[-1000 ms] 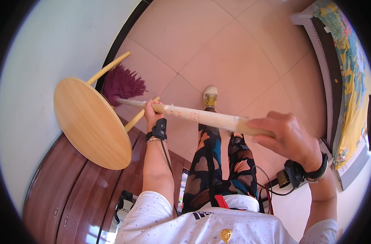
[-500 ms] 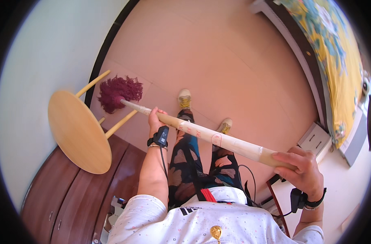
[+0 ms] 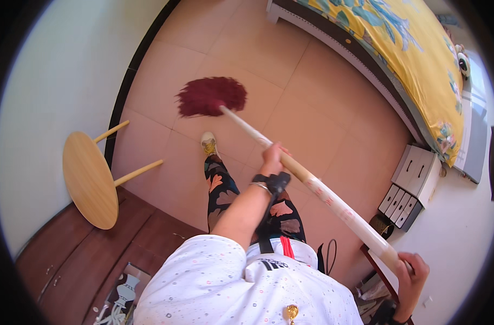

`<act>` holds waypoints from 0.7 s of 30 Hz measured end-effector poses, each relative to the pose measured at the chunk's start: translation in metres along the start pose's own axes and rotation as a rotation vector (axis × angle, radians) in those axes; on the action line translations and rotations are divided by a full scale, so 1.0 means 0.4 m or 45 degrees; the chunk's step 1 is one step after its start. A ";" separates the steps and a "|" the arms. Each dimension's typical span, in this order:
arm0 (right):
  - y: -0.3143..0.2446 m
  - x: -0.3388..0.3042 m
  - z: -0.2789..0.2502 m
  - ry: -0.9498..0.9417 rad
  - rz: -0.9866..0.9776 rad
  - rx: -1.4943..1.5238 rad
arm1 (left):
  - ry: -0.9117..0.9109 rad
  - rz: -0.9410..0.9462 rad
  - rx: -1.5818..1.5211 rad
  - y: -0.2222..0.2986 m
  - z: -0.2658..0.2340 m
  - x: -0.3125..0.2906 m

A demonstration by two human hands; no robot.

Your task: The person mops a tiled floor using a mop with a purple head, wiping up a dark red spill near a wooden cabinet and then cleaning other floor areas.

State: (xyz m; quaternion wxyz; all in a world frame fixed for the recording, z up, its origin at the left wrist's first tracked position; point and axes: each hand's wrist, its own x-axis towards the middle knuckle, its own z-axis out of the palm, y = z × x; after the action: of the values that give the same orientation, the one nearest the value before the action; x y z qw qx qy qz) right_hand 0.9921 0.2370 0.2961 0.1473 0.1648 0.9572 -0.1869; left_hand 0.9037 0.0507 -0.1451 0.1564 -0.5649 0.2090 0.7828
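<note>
A mop (image 3: 333, 203) with a long pale handle runs slantwise across the view. Its dark red shaggy head (image 3: 206, 97) rests on the tiled floor, ahead of my one visible shoe. My left hand (image 3: 274, 157) is wrapped round the lower part of the handle. At the handle's top end, on the right, my right hand (image 3: 412, 271) grips it. Both wrists carry black strapped devices.
A round wooden stool (image 3: 90, 181) leans or lies by the left wall, legs toward the floor's middle. Dark brown cabinets (image 3: 95, 249) stand at lower left. A bed with a yellow flowered cover (image 3: 420, 70) lies at upper right, beside a white drawer unit (image 3: 415, 168).
The mop head has swept right and away from the stool. Both hands moved right with the handle, the right one lower in view. My view has turned too.
</note>
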 end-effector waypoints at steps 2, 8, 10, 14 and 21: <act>0.062 -0.053 -0.042 0.057 0.024 -0.016 | -0.038 -0.006 0.017 -0.073 0.044 -0.049; 0.134 -0.115 -0.144 0.079 0.113 -0.162 | -0.169 -0.135 0.046 -0.236 0.088 -0.108; 0.139 -0.107 -0.133 0.212 0.310 0.151 | -0.158 -0.109 0.020 -0.253 0.069 -0.117; 0.149 -0.071 -0.090 0.082 0.172 0.252 | -0.043 -0.013 -0.032 -0.193 -0.011 -0.092; -0.062 -0.019 0.096 -0.141 0.016 0.274 | 0.136 0.298 -0.224 0.059 -0.249 -0.047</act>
State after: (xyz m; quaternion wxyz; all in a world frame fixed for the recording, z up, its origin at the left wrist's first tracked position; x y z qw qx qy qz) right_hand 0.9982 0.1978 0.2723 0.1825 0.1749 0.9210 -0.2964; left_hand 0.9799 -0.0201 -0.1510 0.0027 -0.5891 0.2120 0.7798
